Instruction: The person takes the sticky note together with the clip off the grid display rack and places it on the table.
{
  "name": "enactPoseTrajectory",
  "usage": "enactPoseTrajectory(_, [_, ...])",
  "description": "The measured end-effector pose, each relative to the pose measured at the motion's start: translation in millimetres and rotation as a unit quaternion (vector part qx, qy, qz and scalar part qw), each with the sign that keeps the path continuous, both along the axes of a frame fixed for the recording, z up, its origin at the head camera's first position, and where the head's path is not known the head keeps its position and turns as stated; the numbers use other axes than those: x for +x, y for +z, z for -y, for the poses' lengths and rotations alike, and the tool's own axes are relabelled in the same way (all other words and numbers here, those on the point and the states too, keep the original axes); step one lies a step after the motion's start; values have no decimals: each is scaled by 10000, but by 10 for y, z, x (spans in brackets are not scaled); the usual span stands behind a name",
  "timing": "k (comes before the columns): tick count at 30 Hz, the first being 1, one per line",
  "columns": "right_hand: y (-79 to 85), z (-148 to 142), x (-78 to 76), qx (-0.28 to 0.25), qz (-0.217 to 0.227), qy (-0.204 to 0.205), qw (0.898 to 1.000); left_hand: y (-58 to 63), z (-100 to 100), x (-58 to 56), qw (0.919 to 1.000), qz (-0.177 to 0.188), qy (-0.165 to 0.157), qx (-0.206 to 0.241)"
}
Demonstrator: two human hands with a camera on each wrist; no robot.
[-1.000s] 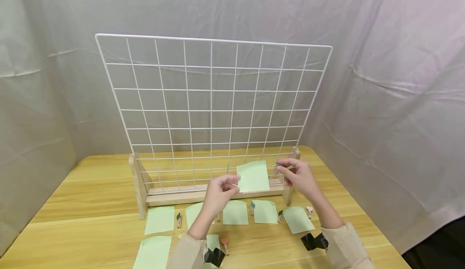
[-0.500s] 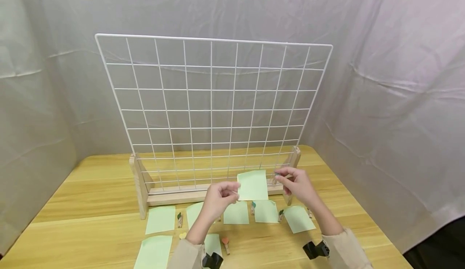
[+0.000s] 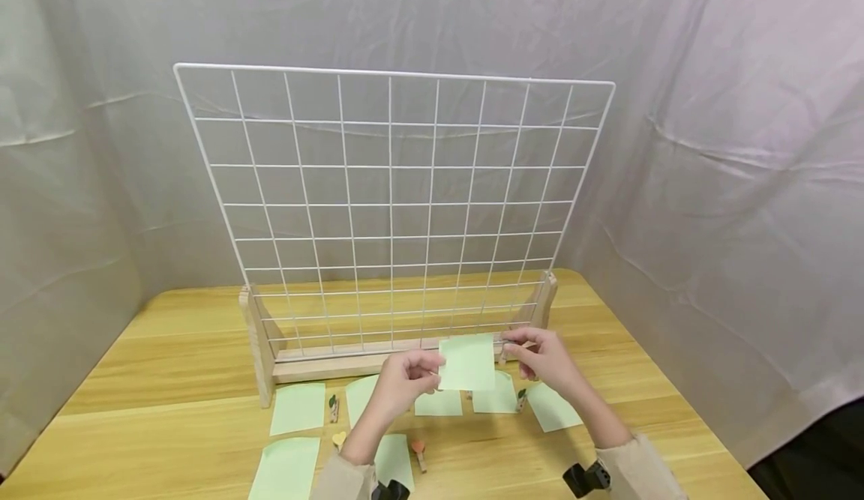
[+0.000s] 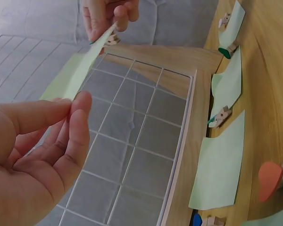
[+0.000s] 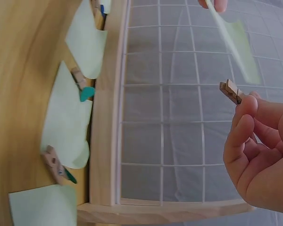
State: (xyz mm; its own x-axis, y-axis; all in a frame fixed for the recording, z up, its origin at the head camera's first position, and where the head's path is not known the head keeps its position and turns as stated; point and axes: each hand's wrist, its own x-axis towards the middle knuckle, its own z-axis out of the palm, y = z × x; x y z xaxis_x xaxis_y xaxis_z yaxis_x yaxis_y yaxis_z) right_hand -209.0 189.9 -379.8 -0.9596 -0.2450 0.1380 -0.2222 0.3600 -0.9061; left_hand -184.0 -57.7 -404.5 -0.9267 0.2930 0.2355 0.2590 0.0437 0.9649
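My left hand [image 3: 403, 386] pinches a pale green paper note [image 3: 467, 363] by its left edge between thumb and fingers. The paper is raised before the bottom of a white wire grid panel [image 3: 391, 205]. In the right wrist view, a small wooden clothespin [image 5: 230, 92] is pinched between the thumb and index finger of my right hand [image 5: 262, 150], its clipping end pointing toward the note. My right hand [image 3: 543, 356] is just beside the note's right edge in the head view. The fingers partly hide the clothespin's decorated end.
The grid stands in a wooden base [image 3: 331, 369] on a wood-grain table [image 3: 169, 365]. In front lie several green notes [image 3: 297, 408], with clothespins between them, one bearing an orange heart [image 3: 418, 447]. Grey cloth [image 3: 729, 185] surrounds the table.
Both hands have come down and slightly toward the person, bringing the note and clothespin lower. The right hand has also shifted a little left. The grip on each thing is unchanged.
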Motion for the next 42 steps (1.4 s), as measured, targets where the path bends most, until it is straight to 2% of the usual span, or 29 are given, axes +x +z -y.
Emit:
enactPoseTrajectory(6, [-133,-6,9,-129,-318,334,9989,-80,39,-10,9992,-56,-293,-278])
enactPoseTrajectory(13, [-160,17,25,108,229,411,9988,-96,62,-2,9961,91,-534,-690])
enactPoseTrajectory(17, [-159,42,47,127,352,493,9981,-125,77,4,9952,160,-619,-739])
enactPoseTrajectory(21, [-267,15,18,141,357,571,9976,-166,86,3,9941,222,-720,-780])
enactPoseTrajectory(25, [-312,15,17,230,410,675,9966,-196,88,2,9920,100,-767,-1002])
enactPoseTrajectory(34, [-408,7,42,274,638,880,9937,-195,97,40,9883,78,-912,-1220])
enactPoseTrajectory(42, [-533,10,71,369,773,854,9927,-288,71,58,9863,415,-1095,-1160])
